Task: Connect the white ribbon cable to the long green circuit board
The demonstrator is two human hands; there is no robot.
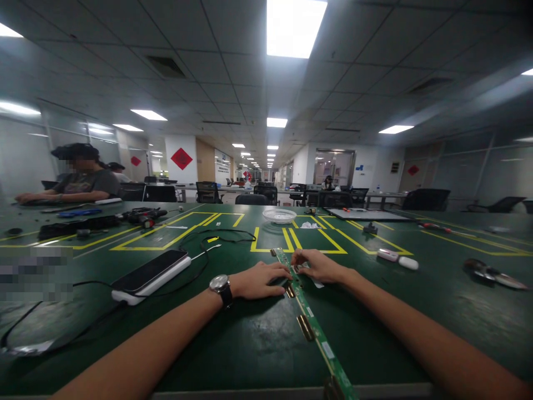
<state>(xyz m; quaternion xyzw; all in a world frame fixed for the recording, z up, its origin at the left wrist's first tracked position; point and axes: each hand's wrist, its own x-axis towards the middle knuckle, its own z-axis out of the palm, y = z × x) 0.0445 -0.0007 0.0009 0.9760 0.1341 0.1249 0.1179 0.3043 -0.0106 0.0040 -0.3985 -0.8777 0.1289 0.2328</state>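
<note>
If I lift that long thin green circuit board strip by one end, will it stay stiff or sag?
Likely to sag: the long thin green circuit board strip is very narrow for its length. Probably light, lying flat on the green table. Its brass-coloured side tabs may snag or bend.

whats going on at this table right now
A person has both hands on a long, narrow green circuit board lying on the green table. The left hand, wearing a watch, rests against the board's side. The right hand has its fingertips on the board near its far end. Another person sits at the far left.
</note>
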